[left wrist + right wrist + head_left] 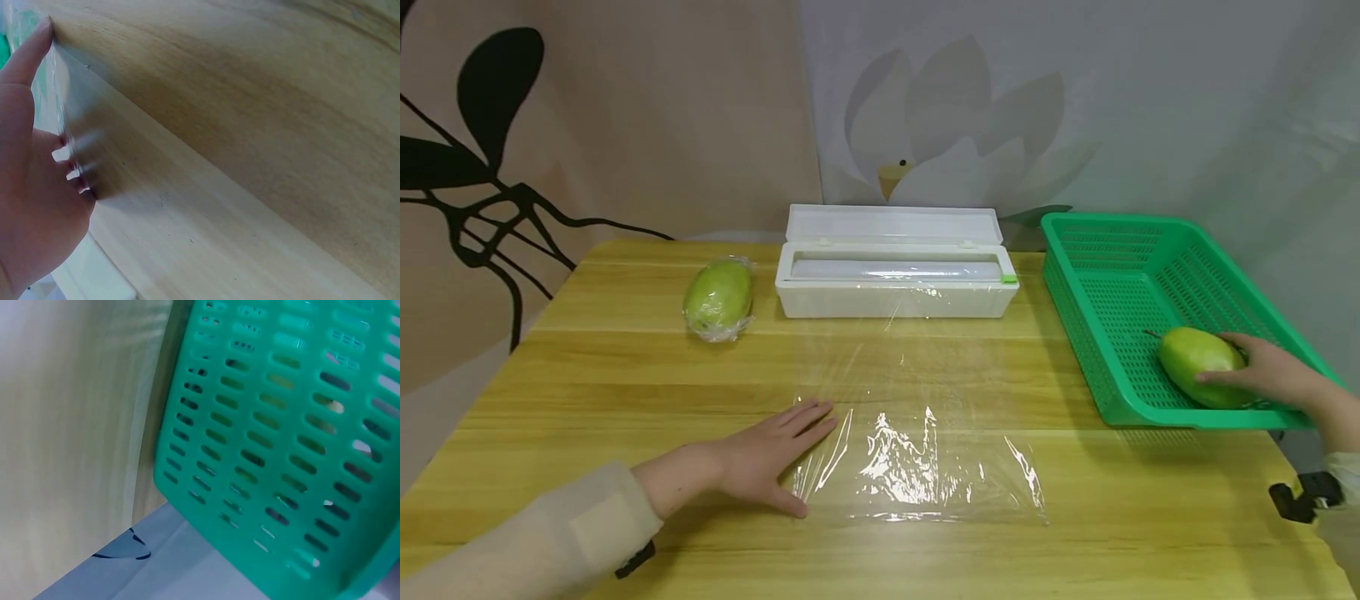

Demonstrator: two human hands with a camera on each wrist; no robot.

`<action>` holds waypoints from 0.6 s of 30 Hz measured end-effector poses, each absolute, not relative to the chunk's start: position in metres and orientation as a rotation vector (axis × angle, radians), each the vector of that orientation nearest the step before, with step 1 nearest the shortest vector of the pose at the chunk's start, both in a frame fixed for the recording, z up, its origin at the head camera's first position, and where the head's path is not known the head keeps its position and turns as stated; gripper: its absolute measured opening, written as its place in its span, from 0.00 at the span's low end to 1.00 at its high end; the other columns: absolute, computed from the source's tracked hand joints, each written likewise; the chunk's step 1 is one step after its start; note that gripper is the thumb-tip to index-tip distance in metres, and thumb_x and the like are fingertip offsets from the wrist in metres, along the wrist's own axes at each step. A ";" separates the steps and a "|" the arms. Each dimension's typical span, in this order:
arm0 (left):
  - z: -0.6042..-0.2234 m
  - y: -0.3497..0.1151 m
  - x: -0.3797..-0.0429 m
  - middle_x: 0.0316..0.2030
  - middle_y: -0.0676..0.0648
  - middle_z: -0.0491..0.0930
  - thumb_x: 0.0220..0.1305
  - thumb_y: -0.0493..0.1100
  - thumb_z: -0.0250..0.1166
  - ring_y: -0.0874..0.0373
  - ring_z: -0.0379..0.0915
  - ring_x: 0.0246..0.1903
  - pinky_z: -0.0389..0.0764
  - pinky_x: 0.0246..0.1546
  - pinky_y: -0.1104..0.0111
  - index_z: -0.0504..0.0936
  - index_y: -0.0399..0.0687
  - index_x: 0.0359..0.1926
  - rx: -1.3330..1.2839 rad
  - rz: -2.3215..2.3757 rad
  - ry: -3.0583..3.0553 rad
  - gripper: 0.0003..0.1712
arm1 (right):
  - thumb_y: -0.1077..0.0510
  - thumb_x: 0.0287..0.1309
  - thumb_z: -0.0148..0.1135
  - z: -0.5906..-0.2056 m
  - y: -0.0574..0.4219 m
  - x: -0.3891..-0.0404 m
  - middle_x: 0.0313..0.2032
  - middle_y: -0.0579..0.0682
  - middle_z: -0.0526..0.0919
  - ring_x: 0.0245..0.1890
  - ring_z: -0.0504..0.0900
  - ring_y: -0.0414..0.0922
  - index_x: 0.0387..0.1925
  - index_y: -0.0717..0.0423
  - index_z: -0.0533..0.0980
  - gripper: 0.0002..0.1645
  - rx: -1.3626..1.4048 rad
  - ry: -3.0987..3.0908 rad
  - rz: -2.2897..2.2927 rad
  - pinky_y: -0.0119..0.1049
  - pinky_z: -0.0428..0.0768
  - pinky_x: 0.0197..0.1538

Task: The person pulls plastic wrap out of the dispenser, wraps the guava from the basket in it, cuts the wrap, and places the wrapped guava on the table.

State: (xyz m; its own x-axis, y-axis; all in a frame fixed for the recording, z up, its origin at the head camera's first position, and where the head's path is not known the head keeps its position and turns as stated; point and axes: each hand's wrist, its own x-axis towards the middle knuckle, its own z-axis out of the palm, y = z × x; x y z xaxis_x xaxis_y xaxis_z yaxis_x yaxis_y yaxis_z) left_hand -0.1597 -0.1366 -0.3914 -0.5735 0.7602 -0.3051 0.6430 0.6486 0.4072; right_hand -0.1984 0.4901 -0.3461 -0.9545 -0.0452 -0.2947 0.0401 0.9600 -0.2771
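My left hand (760,458) lies with fingers spread on the left edge of a sheet of clear cling film (917,467) over the wooden table. In the left wrist view, the thumb of the left hand (37,169) touches the film's edge. The sheet runs back to a roll in a white dispenser box (895,300) with its lid up. At the right, my right hand (1270,371) grips a green pear (1195,362) with a thin stem, inside a green plastic basket (1078,333). In the right wrist view, the basket's slotted wall (262,437) mostly hides hand and fruit.
Another green pear (718,296), wrapped in film, sits at the back left of the table (587,375). A small green slider (1009,279) is at the box's right end. The basket reaches past the table's right edge. A patterned wall covering (700,108) stands behind.
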 end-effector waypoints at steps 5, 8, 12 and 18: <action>-0.392 -0.136 -0.160 0.74 0.41 0.40 0.49 0.69 0.63 0.41 0.34 0.72 0.49 0.70 0.47 0.45 0.43 0.73 1.091 0.343 2.413 0.61 | 0.42 0.59 0.57 -0.344 0.481 -0.203 0.54 0.85 0.56 0.46 0.67 0.75 0.64 0.81 0.42 0.56 -0.004 2.793 -0.416 0.57 0.75 0.36; -0.393 -0.136 -0.160 0.74 0.41 0.40 0.49 0.69 0.63 0.41 0.34 0.72 0.49 0.70 0.47 0.45 0.43 0.73 1.091 0.349 2.412 0.61 | 0.40 0.59 0.56 -0.346 0.480 -0.207 0.56 0.84 0.55 0.48 0.65 0.76 0.66 0.78 0.42 0.56 0.025 2.787 -0.417 0.59 0.74 0.37; -0.394 -0.136 -0.160 0.74 0.41 0.40 0.49 0.69 0.63 0.41 0.34 0.72 0.49 0.70 0.47 0.45 0.43 0.73 1.097 0.359 2.415 0.61 | 0.38 0.57 0.58 -0.364 0.499 -0.216 0.59 0.83 0.52 0.51 0.61 0.76 0.68 0.73 0.40 0.59 0.060 2.824 -0.478 0.63 0.72 0.40; -0.393 -0.138 -0.160 0.73 0.40 0.40 0.49 0.69 0.63 0.40 0.35 0.72 0.50 0.69 0.46 0.45 0.42 0.73 1.109 0.362 2.421 0.61 | 0.35 0.55 0.58 -0.402 0.539 -0.233 0.65 0.76 0.49 0.56 0.59 0.72 0.72 0.57 0.41 0.57 0.069 2.883 -0.669 0.62 0.72 0.39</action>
